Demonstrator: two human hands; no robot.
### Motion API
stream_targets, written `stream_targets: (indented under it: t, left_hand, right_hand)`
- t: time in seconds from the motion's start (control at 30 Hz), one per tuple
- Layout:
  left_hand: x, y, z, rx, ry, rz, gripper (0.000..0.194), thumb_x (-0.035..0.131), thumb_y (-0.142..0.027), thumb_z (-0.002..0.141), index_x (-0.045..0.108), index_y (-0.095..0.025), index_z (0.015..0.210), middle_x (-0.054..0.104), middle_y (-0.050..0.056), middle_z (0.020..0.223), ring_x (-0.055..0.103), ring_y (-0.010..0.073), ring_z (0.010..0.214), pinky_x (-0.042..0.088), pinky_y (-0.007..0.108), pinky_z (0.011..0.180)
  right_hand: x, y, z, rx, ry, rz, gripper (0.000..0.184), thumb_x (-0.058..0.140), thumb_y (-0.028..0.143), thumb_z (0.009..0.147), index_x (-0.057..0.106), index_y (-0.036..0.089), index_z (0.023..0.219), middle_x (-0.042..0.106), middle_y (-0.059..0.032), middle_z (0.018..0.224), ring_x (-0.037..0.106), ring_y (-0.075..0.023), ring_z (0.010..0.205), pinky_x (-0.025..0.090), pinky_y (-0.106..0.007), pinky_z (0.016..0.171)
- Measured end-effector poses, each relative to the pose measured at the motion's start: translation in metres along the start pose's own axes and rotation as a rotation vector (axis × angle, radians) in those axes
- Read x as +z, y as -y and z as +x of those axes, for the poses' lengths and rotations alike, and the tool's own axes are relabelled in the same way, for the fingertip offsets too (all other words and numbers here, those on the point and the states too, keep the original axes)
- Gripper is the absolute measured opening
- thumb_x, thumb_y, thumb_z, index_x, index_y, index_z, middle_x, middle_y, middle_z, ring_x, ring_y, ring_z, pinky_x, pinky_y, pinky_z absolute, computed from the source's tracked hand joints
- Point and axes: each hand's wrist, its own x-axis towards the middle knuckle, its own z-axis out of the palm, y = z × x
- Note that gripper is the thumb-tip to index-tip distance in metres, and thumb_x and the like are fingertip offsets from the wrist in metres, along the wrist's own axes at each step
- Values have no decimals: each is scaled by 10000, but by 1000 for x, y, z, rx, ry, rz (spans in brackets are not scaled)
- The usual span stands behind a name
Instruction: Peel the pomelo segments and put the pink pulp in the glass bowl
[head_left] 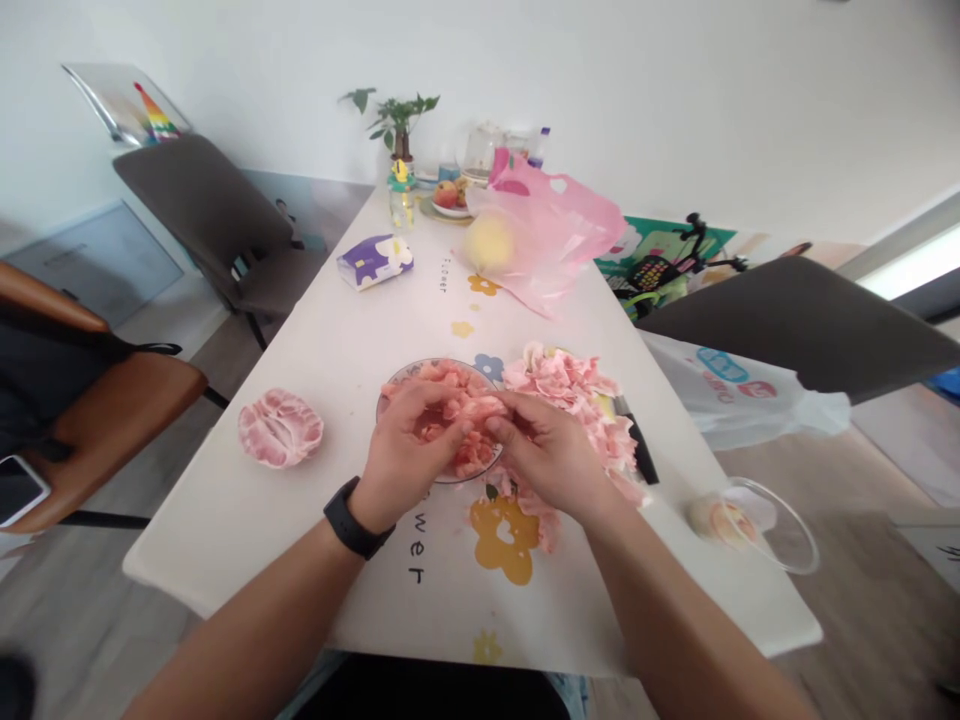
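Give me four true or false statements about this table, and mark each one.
The left hand has a black watch on its wrist. True.
The peeled pomelo sits on the plate. False: it lies on the table, left of the plate.
The right hand is at the pink pomelo flesh. True.
The pink plastic bag hangs from a chair. False: it lies on the table.

Left hand (pixel 409 440), right hand (pixel 544 450), pinching pink pomelo flesh (pixel 457 385), over a round plate (pixel 439 361), peeled pomelo (pixel 281 428) to the left
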Motion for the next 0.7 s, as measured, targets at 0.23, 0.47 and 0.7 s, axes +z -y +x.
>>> stream_targets:
  t: [0.23, 0.47, 0.7]
  left_hand:
    - [0, -2, 2, -128, 119, -122, 190, 804, -279, 848, 727, -231, 1014, 735, 59, 1055, 694, 187, 892, 592, 361, 816]
    - [-2, 0, 3, -90, 105, -45, 179, 762, -289, 900, 777, -246, 1073, 771, 64, 1108, 714, 217, 1022, 585, 392, 942]
    - [0, 1, 5, -192, 47, -53, 169, 790, -353, 879, 813, -237, 999, 809, 64, 1085, 741, 230, 990, 598, 427, 963]
  right_hand:
    - [-3, -4, 0, 143, 52, 76, 286, 633, 459, 964, 691, 229, 804, 640, 27, 740, 572, -165, 711, 431, -308, 669]
    - [1, -4, -1, 162, 97, 148, 290, 625, 470, 983, 650, 235, 816, 606, 33, 714, 547, -157, 668, 414, -290, 624]
    - [5, -3, -5, 169, 43, 161, 298, 614, 445, 984, 623, 235, 774, 608, 36, 670, 551, -151, 630, 413, -284, 604]
